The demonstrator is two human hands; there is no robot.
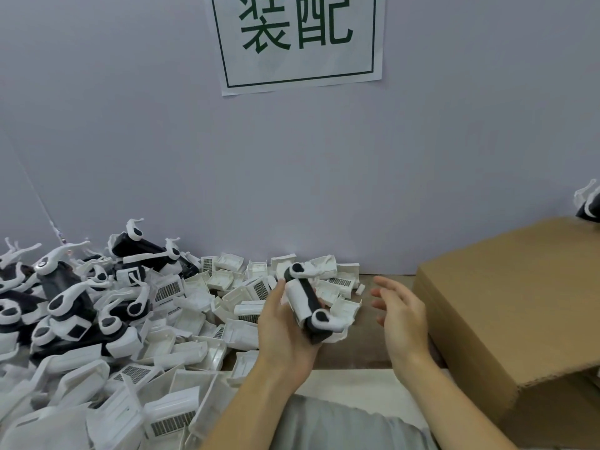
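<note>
My left hand (282, 332) grips a black-and-white plastic assembly (306, 302) with white curved arms at both ends, held above the table at centre. Just to its right, my right hand (401, 311) hovers with fingers spread and holds nothing; it does not touch the assembly. Loose white vented covers (224, 280) lie in a heap behind and to the left of my hands. Farther left is a pile of finished black-and-white assemblies (74, 300).
A stack of brown cardboard sheets (516, 310) fills the right side, with another assembly (589, 203) beyond it. A grey wall with a green-lettered paper sign (298, 40) stands behind. The brown table (370, 349) shows between my hands.
</note>
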